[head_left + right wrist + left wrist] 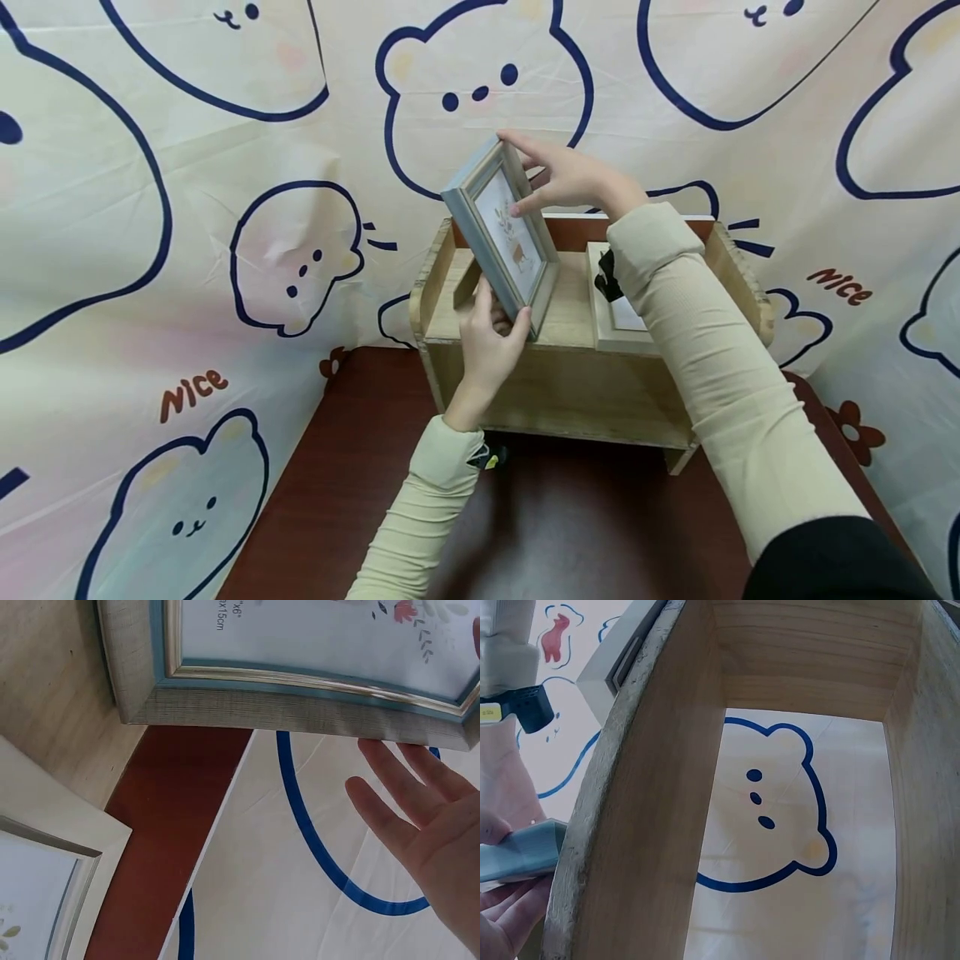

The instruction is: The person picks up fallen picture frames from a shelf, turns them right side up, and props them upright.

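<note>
A blue-grey picture frame [517,242] with a printed floral card is held tilted above the small wooden shelf [573,304]. My left hand [487,342] grips its lower corner, thumb on the front edge. At the upper end, my right hand [573,179] holds it with the thumb over the front and fingers along the edge. In the right wrist view the fingertips meet the rim of the picture frame [300,709]. The left wrist view catches only a blue-grey end of the frame [521,851] beside the shelf's edge.
A cream picture frame [645,342] lies on the shelf's top right, partly hidden by my right sleeve. The shelf has raised side panels [738,283] and an open lower compartment [585,392]. It stands on a dark red-brown table [360,500] against a cartoon-printed cloth backdrop [300,150].
</note>
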`<state>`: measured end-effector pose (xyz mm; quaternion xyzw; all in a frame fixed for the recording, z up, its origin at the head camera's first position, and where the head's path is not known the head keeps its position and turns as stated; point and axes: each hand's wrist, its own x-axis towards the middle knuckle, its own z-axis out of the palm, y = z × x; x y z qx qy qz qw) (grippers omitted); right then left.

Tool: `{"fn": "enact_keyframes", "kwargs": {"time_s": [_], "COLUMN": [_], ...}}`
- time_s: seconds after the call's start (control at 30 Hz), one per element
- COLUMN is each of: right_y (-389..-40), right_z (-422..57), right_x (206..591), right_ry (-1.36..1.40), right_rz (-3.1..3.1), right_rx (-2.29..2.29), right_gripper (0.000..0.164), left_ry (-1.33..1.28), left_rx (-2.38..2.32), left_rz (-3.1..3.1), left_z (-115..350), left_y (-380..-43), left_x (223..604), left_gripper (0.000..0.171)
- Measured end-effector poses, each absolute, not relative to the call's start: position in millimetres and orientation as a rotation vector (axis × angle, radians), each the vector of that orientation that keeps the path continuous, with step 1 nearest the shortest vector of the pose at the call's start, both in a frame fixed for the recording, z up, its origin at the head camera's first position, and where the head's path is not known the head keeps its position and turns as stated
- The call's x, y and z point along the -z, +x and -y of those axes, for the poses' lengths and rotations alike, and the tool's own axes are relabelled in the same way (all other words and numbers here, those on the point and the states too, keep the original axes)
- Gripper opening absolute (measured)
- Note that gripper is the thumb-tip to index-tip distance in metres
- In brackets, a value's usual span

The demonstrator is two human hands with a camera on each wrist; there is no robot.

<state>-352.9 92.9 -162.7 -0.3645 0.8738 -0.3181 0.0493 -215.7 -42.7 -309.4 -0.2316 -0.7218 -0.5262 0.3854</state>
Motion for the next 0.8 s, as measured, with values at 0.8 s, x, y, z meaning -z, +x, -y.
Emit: {"fn": "enact_keyframes", "kwargs": {"time_s": [0.8], "right_y": [-344.3], "right_z": [-119.9], "right_x": [164.3], "right_ry": [-0.923], "right_rz": [-2.810], "right_rx": [0.876], "right_gripper": [0.096], "left_ry": [-0.633], "left_rx": [1.543], "left_rz": [1.896], "left_z": [67.9], "left_y": [-227.0], "left_x": [313.5], "left_gripper": [0.057]}}
